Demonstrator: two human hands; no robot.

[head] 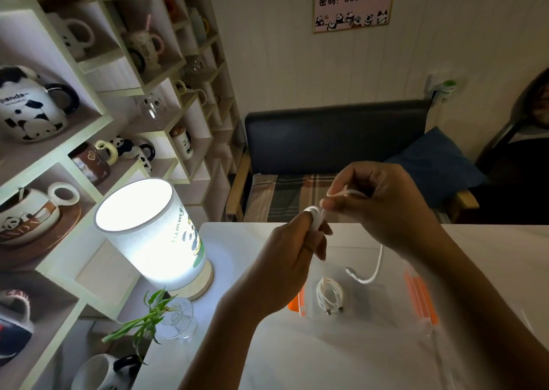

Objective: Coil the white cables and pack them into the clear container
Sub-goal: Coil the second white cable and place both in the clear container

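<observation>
Both hands are raised above the far part of the white bench. The left hand has loops of a white cable wound around its fingers, its grip closed on that coil. The right hand is just to the right and slightly farther, pinching the same cable between thumb and fingertips, so its grip is closed on the cable too. From under the right hand the loose end of the cable hangs down and curves left, its plug hovering over the bench.

Below the hands, a clear container with orange strips at its left and right edges lies flat on the bench. A second cable, already coiled, lies in its left part; whether it is inside or on top of the clear material is hard to tell.

On the left of the bench stands a lit lamp with a panda picture, and nearer, a small glass vase with a green plant. Shelves of panda mugs fill the left wall. Beyond the bench is a dark sofa.
</observation>
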